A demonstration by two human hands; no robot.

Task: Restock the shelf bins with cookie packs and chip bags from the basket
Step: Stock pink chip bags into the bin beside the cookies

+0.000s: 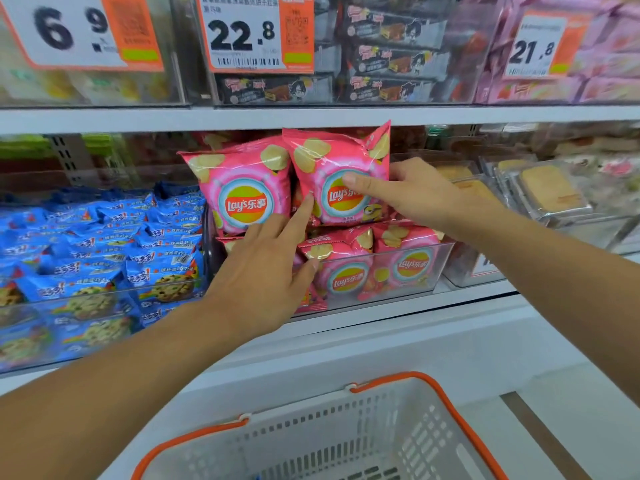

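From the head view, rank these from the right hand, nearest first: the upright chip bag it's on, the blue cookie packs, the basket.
1. Upright chip bag, under the right hand.
2. Blue cookie packs, far left bin.
3. Basket, below the shelf, nearest the camera.

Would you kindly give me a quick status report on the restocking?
Left hand open, fingers steadying the left pink Lay's bag. Right hand gripping the right pink Lay's bag atop the clear chip bin. Nothing blocking.

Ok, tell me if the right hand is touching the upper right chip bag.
Touching. The head view shows the right hand gripping the upper right chip bag, thumb across its front.
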